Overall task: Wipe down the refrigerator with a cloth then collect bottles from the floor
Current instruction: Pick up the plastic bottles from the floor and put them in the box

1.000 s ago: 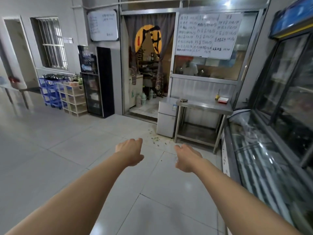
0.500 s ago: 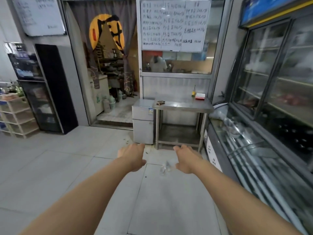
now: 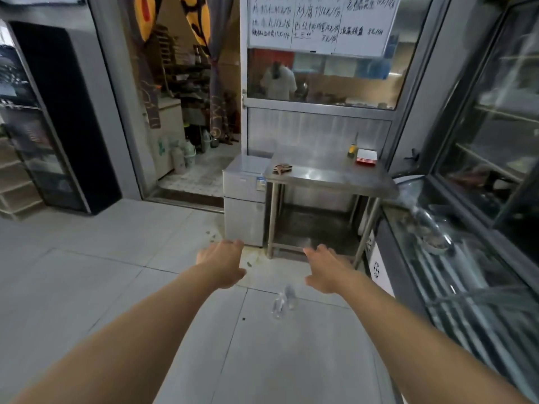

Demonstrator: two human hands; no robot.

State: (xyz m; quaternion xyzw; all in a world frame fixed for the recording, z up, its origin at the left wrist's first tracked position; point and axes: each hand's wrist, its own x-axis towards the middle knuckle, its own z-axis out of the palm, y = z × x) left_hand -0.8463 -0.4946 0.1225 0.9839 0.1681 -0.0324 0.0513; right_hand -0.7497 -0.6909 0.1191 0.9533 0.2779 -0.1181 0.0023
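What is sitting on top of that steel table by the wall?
On the steel table sit a red-and-white box, a small yellow bottle and a brownish object too blurred to identify.

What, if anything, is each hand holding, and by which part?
Nothing is held. The left hand and right hand are both empty, fingers relaxed, above the floor; the clear bottles lie untouched below them.

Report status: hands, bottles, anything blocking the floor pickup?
Left hand and right hand open, empty, stretched forward. Clear plastic bottles lying on floor tiles between them, untouched. Nothing in the way.
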